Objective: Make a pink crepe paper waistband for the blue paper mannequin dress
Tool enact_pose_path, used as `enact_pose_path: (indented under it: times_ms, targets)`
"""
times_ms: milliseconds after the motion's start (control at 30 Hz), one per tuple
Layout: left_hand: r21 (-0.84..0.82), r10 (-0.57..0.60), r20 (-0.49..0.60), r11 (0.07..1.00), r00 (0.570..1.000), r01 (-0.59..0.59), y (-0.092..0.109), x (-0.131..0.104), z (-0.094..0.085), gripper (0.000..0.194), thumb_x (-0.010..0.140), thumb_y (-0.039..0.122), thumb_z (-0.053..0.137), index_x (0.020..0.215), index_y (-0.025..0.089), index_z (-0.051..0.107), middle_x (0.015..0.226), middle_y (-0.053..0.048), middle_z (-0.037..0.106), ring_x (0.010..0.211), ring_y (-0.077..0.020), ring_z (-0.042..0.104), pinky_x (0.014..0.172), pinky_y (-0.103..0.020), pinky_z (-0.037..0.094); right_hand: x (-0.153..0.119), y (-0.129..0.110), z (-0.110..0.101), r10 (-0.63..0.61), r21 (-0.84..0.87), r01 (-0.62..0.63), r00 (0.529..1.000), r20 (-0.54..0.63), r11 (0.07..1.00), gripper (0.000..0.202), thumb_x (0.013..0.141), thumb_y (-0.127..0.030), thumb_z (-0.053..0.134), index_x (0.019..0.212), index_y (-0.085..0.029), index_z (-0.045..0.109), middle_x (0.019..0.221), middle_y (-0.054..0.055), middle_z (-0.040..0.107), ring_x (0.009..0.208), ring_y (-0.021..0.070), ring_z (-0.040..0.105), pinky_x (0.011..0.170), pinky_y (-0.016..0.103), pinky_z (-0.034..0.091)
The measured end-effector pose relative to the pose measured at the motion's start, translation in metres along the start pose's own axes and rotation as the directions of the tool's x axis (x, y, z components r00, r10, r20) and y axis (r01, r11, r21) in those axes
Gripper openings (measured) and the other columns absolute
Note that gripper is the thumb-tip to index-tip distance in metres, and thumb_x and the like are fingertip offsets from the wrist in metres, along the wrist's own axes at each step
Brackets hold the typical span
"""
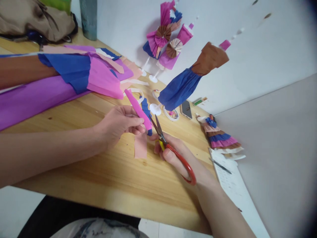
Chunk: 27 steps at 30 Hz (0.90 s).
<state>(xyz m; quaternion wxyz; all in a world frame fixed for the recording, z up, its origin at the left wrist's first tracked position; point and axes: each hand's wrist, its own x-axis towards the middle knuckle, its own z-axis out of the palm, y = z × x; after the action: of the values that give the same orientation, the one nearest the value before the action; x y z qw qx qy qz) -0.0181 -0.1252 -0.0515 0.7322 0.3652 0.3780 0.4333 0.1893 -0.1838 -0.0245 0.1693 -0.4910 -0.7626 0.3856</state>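
Between thumb and fingers, my left hand (pixel 121 124) pinches a narrow folded strip of pink crepe paper (pixel 137 107). My right hand (pixel 173 150) is closed round red-handled scissors (pixel 160 132). Their blades are parted and point up beside the strip's lower end. A bit of blue paper (pixel 150 132) shows right under that end. Below, a small peach paper piece (pixel 140 147) lies on the wooden table (pixel 104 178). Behind the blades, a mini dress form (pixel 211 59) in brown and blue paper stands on a white round base; a pleated blue piece (pixel 145 106) lies near it.
Sheets of purple (pixel 44 96), blue and pink crepe paper cover the left side. Two decorated forms (pixel 170 46) stand by the wall. Rolls of tape (pixel 170 113), a phone (pixel 186 109), a layered paper dress (pixel 221 134) and a pen (pixel 221 166) on paper sit at right.
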Motion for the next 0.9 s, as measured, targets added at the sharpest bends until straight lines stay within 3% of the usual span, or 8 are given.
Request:
enact_pose_path:
  times_ms: [167,367,633,900]
  targets:
    - [-0.011,0.020,0.005,1.000,1.000,-0.020,0.0039,-0.0038,0.0029,0.018,0.074,0.002,0.065,0.061,0.013,0.069,0.054,-0.001,0.068,0.051,-0.0090,0.060,0.055,-0.019,0.048,-0.0003,-0.0037,-0.0003,-0.012,0.017,0.012,1.000,0.006,1.000,0.072,0.088,-0.083,0.042,0.111,-0.016,0.061,0.082,0.006,0.061,0.069,0.0183,0.054,0.063,0.031,0.043]
    - [-0.001,0.014,0.013,1.000,1.000,-0.014,0.0048,-0.0056,0.0045,0.019,0.075,0.002,0.064,0.060,0.013,0.069,0.054,-0.002,0.068,0.051,-0.0090,0.060,0.056,-0.020,0.049,0.0023,-0.0066,0.0002,-0.019,-0.036,0.019,1.000,0.007,0.999,0.070,0.086,-0.085,0.044,0.098,-0.016,0.057,0.075,0.002,0.054,0.064,0.0152,0.047,0.060,0.029,0.039]
    - [-0.003,0.018,0.048,1.000,0.999,-0.018,0.0010,-0.0042,0.0014,0.013,0.073,0.005,0.068,0.062,0.013,0.070,0.056,-0.002,0.069,0.052,-0.0097,0.061,0.058,-0.021,0.051,0.0033,-0.0080,0.0019,-0.023,-0.052,0.023,1.000,0.001,0.998,0.071,0.086,-0.084,0.042,0.101,-0.017,0.057,0.080,0.003,0.057,0.068,0.0171,0.050,0.064,0.030,0.041]
    - [0.025,0.003,0.001,1.000,1.000,-0.003,0.0019,-0.0075,0.0066,0.015,0.075,0.002,0.065,0.066,0.013,0.069,0.058,0.000,0.069,0.052,-0.0097,0.061,0.056,-0.021,0.049,0.0078,-0.0068,0.0036,-0.043,-0.040,0.042,0.999,-0.025,0.998,0.076,0.085,-0.086,0.041,0.101,-0.015,0.063,0.077,0.002,0.055,0.067,0.0162,0.047,0.064,0.030,0.039]
